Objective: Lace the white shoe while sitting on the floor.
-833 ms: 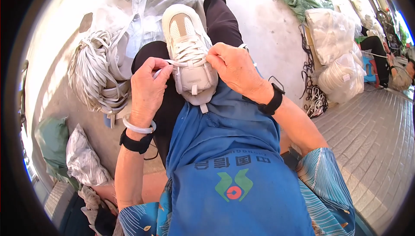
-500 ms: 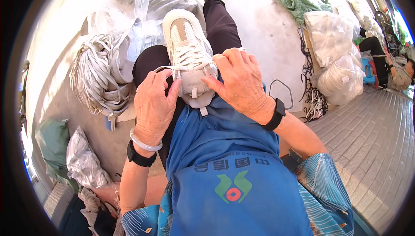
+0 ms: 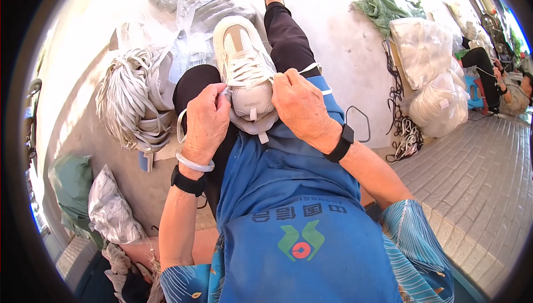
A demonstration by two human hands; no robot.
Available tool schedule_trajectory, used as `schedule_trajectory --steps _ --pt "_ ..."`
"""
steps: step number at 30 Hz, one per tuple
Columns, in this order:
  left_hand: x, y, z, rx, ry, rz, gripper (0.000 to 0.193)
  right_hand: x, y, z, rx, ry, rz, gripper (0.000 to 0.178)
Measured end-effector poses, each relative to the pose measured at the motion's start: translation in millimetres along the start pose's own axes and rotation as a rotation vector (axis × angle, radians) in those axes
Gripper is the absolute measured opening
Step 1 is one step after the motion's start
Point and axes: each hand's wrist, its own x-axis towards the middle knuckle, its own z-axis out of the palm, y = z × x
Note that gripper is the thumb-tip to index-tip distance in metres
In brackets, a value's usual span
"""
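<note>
A cream-and-beige sneaker (image 3: 244, 53) rests on my lap, toe pointing away from me and heel toward my body. Its pale shoelace (image 3: 247, 70) criss-crosses the tongue. At the left edge of the shoe's opening, my left hand (image 3: 206, 119) is closed in a pinch on the lace, and a loose length loops out beside the wrist. My right hand (image 3: 301, 107) is closed at the opposite edge, its fingertips bent in on the lace. The other lace end trails over my right knee. The fingertips partly hide the top eyelets.
A thick bundle of pale laces (image 3: 130, 100) hangs at the left, beside clear plastic bags (image 3: 191, 3). Dark cords (image 3: 395, 103) and bagged white coils (image 3: 438, 103) lie to the right. Green netting (image 3: 386, 3) is farther back. Another person (image 3: 488, 75) sits at far right.
Both hands have closed from looser, spread fingers into pinches at the shoe's opening. Loose lace now shows beside my left wrist and across my right knee.
</note>
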Motion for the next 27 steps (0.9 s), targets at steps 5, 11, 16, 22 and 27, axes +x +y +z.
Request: schedule_trajectory --steps 5,11,16,22,27 --pt "-3 -2 2 -0.011 0.047 0.108 0.014 4 -10 -4 0.072 0.087 0.031 0.018" --pt "-9 13 5 0.247 0.028 0.328 0.012 2 -8 -10 -0.082 0.157 -0.115 0.02" --pt "-6 19 3 0.433 0.009 0.361 0.011 6 -14 -14 -0.082 -0.027 -0.065 0.021" --pt "-6 15 8 0.367 0.128 0.529 0.014 0 -5 -10 0.192 0.105 -0.036 0.021" --pt "-29 15 1 0.148 0.102 0.408 0.013 5 -13 -21 -0.223 -0.003 -0.238 0.017"
